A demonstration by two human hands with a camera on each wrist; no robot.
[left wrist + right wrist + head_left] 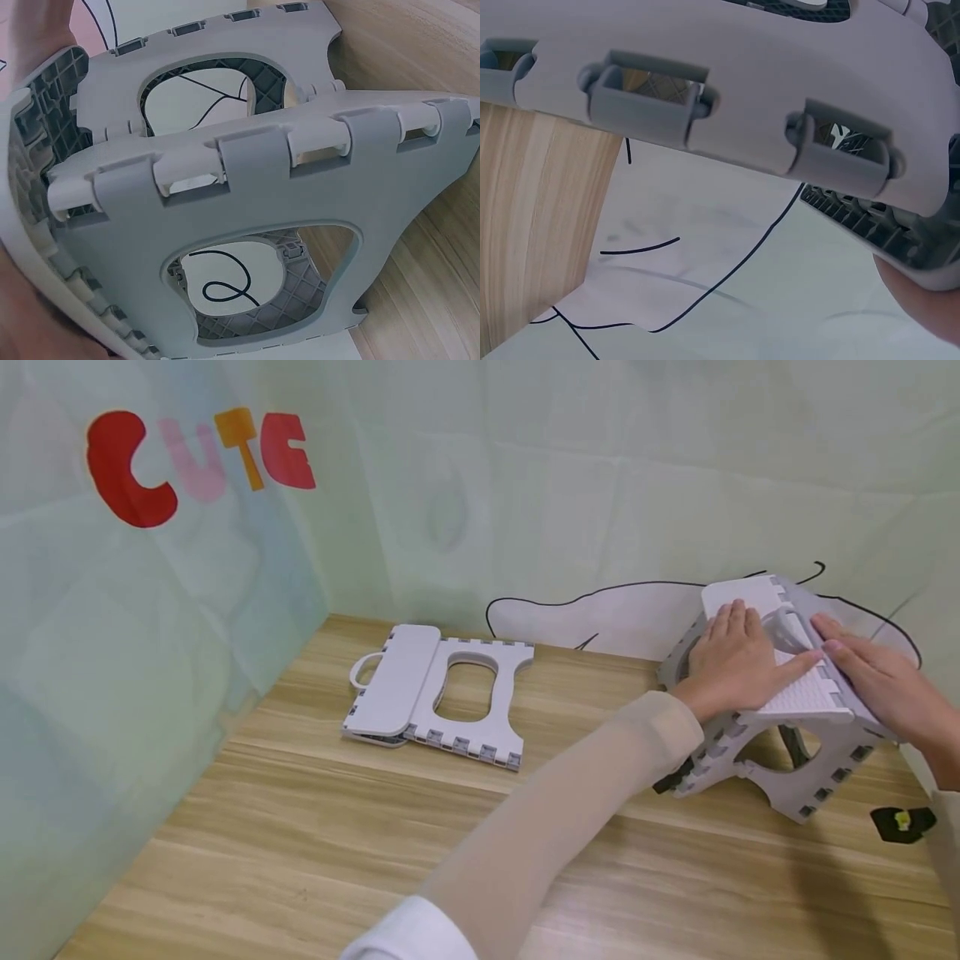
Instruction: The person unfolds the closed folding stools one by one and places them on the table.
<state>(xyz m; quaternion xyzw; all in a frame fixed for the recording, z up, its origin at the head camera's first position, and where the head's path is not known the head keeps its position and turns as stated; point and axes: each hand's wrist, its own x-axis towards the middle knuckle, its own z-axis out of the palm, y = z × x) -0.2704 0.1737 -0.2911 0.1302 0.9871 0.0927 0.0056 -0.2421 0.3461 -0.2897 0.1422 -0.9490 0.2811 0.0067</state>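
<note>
A white and grey folding step stool [787,768] stands partly unfolded on the wooden table at the right. Its two top panels meet at a raised ridge, and its legs are spread. My left hand [738,664] lies on the white left panel, fingers extended, thumb towards the ridge. On the grey right panel rests my right hand [888,681], its fingers pointing to the ridge. The left wrist view shows the stool's side [255,202] with its oval cut-out; the right wrist view shows a hinged edge [735,105]. Both wrist views hide most of the hands.
A second folding stool [390,681] lies folded flat at the table's back, a loop handle at its left. The wood-grain table [337,835] meets a pale printed backdrop [562,485] behind and at the left. A small black-and-yellow patch [903,823] shows near my right sleeve.
</note>
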